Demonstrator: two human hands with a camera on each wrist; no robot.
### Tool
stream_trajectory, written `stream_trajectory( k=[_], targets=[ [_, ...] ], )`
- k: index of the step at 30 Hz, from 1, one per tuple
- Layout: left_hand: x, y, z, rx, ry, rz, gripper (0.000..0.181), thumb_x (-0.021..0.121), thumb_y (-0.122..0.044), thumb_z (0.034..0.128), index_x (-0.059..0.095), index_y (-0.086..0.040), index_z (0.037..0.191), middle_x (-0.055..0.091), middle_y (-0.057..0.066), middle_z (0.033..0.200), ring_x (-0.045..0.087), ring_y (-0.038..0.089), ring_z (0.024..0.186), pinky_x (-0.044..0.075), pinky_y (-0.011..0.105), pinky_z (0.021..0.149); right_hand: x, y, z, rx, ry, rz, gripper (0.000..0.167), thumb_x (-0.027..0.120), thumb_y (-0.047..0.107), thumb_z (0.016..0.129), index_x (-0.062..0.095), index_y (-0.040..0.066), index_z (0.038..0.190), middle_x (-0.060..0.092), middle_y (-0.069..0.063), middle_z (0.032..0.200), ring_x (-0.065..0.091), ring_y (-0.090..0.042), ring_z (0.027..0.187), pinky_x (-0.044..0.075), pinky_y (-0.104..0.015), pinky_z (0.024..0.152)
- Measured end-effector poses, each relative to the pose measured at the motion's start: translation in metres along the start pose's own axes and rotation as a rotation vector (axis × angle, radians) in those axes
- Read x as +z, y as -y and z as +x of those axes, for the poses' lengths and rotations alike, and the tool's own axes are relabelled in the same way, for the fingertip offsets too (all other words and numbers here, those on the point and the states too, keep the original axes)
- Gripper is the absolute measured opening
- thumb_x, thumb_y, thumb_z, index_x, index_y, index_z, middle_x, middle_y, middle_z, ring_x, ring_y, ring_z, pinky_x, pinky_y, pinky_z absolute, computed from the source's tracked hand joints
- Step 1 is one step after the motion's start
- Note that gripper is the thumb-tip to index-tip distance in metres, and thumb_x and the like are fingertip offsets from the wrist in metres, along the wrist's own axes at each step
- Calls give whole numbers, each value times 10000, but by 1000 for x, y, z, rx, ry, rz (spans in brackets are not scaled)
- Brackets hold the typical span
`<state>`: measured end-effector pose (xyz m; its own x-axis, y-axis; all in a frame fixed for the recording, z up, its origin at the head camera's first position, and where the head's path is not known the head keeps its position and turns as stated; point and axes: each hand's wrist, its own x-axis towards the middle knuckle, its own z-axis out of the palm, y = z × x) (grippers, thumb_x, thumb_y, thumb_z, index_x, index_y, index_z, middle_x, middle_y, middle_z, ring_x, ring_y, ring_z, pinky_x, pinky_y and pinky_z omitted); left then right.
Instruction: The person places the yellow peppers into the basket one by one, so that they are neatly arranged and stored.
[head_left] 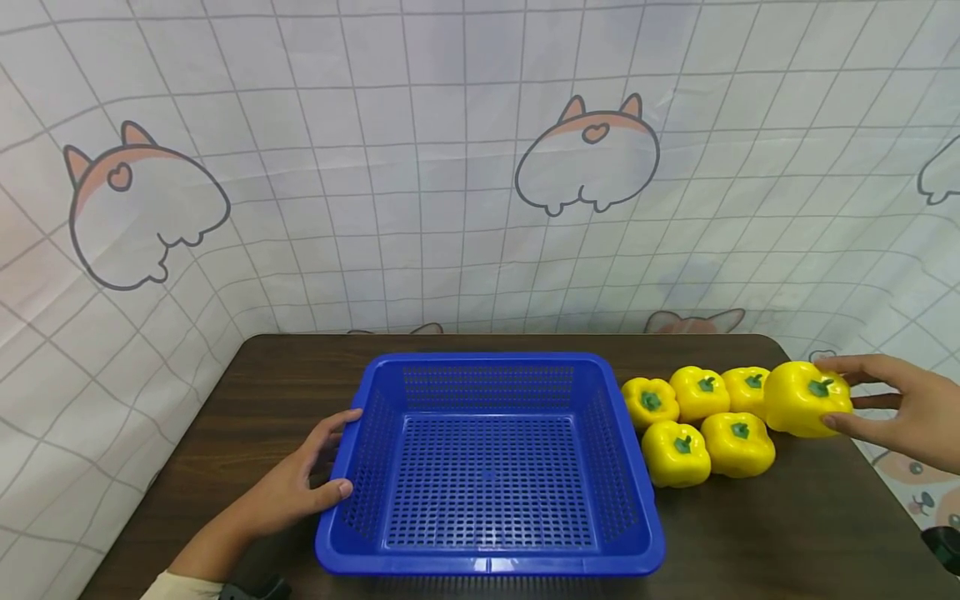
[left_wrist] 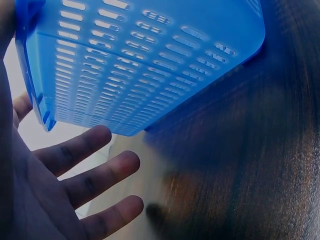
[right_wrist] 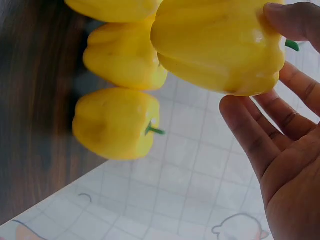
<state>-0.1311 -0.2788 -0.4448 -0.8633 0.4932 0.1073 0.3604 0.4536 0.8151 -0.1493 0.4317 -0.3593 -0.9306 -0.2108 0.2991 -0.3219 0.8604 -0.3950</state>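
My right hand [head_left: 911, 404] holds a yellow bell pepper [head_left: 806, 398] between thumb and fingers, raised at the right of the table. In the right wrist view, the thumb lies on one side of this pepper [right_wrist: 220, 45] and fingertips touch the other. Beside it, several more yellow bell peppers [head_left: 675, 454] with green stems stand close together. A blue plastic basket [head_left: 487, 562] sits mid-table with its bare slotted floor showing. My left hand [head_left: 296, 483] rests thumb and index finger on its left rim. Three other fingers [left_wrist: 100, 177] extend straight, apart from the basket wall.
Underneath everything is a dark brown wooden table [head_left: 277, 379]. A white gridded curtain [head_left: 450, 250] with cartoon animal drawings hangs behind and around it. The peppers on the table stand close to the basket's right wall.
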Motion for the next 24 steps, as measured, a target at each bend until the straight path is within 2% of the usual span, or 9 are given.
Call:
stream_trajectory(
  k=[3,7,10,14,17,20,23,24],
  targets=[
    [0,0,0,4,6,-1,832,679,-184,931,205,-270,1610,455,299,1418,557,429,1212,560,371,851,-1,7,4,-4,25,-8,670,889,33,770,545,-88,1332,560,-271,1202,500,2,892,440,-38,692],
    [0,1,0,5,8,-5,829,675,-182,932,206,-270,1610,455,302,1416,555,432,1213,556,364,860,-3,15,9,-32,48,-22,645,879,72,799,549,-69,1335,545,-265,1282,522,-85,950,411,-12,725],
    [-1,0,0,3,6,-16,829,677,-178,928,210,-270,1608,459,298,1408,556,424,1208,556,355,852,-5,20,13,-34,62,-13,650,872,101,818,545,-36,1363,542,-239,1300,498,-14,984,397,-1,746],
    [0,0,0,3,11,-36,830,671,-169,930,203,-256,1609,458,302,1400,557,424,1202,560,350,841,-8,26,19,-35,83,30,648,865,145,838,552,0,1386,546,-222,1321,391,184,1024,406,-3,758],
    [1,0,0,4,12,-47,825,667,-164,933,202,-252,1609,454,307,1400,553,430,1205,561,348,838,-9,31,24,-45,88,43,629,862,167,846,571,20,1383,552,-208,1333,421,179,1035,418,-12,765],
    [1,-1,0,7,12,-52,823,665,-158,934,203,-251,1609,454,309,1401,550,435,1208,562,349,840,-8,36,28,-32,98,34,624,858,206,854,581,41,1389,551,-196,1349,559,-75,1083,437,-32,753],
    [1,-2,0,10,12,-55,823,666,-159,934,204,-250,1609,452,310,1404,547,439,1211,562,350,841,-7,42,33,-17,116,32,638,850,237,865,567,33,1399,541,-212,1353,574,-367,1086,477,-81,726],
    [1,-2,0,11,12,-56,823,665,-159,934,204,-249,1609,450,311,1404,545,441,1213,563,351,841,-6,44,35,-16,119,31,641,848,242,867,564,29,1401,542,-213,1351,561,-413,1090,480,-87,724]
  ],
)
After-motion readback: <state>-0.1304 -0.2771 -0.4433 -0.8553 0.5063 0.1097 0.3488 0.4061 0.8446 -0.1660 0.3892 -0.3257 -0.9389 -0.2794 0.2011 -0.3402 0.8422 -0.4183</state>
